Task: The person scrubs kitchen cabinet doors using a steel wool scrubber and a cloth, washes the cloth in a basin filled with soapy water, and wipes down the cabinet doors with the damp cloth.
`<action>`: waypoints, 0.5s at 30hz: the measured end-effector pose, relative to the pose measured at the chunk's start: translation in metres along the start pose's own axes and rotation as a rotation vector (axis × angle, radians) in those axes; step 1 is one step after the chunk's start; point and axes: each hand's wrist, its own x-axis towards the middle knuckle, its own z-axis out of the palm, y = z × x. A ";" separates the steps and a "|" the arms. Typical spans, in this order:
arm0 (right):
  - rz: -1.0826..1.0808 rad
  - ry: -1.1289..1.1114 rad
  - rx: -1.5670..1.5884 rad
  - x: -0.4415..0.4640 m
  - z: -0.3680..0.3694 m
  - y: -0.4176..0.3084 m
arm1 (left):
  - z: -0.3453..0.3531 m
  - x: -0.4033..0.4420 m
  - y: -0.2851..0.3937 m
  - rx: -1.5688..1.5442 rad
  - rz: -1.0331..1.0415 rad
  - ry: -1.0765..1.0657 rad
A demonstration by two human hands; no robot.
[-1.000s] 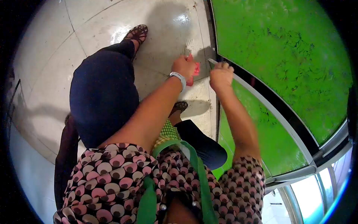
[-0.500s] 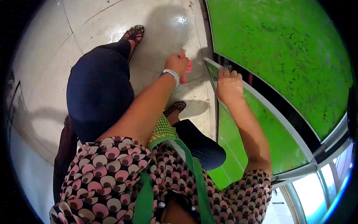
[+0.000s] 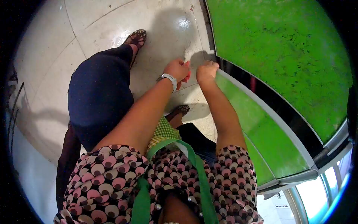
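Pink cloth (image 3: 187, 73), and here it is, bunched up over the floor (image 3: 158, 22), just off the far corner of the green door (image 3: 274, 128). The left grip (image 3: 176, 71) closes around it, leaving folds poking out toward the door; scrunched like that, it looks easy to keep in one fist. A pale watch (image 3: 170, 81) sits at that wrist.

Over to the right grip (image 3: 206, 73), no cloth there: the fingers curl at the door's far corner, right by its pale edge strip (image 3: 261, 99). Steadying it, I'd say, though how tightly they close I can't tell; the thumb side is hidden. The two grips sit near each other but apart.

Beyond the door runs a dark band (image 3: 266, 86), and past that a larger green panel (image 3: 279, 44), marked with dark scratchy streaks. What's in the way? The right forearm (image 3: 223, 112) crosses in front of the door's near side, and one sandal (image 3: 179, 111) is planted on the floor beside the door, so that foot limits the room there. The other sandal (image 3: 136, 38) is well apart from the door, a wide, braced stance by the look of it.
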 end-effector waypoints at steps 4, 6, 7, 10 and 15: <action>-0.087 -0.041 -0.023 -0.034 -0.028 0.030 | 0.000 0.007 0.006 0.042 -0.024 0.010; -0.050 0.020 -0.077 -0.063 -0.032 0.072 | 0.008 0.009 -0.004 0.084 -0.004 0.027; -0.053 0.053 -0.096 -0.085 -0.040 0.086 | 0.012 0.012 -0.008 0.153 0.027 0.010; -0.007 0.078 -0.091 -0.107 -0.062 0.105 | 0.019 0.028 -0.021 0.238 0.074 -0.017; -0.023 0.089 -0.146 -0.102 -0.058 0.079 | 0.012 0.026 -0.021 0.160 0.059 -0.056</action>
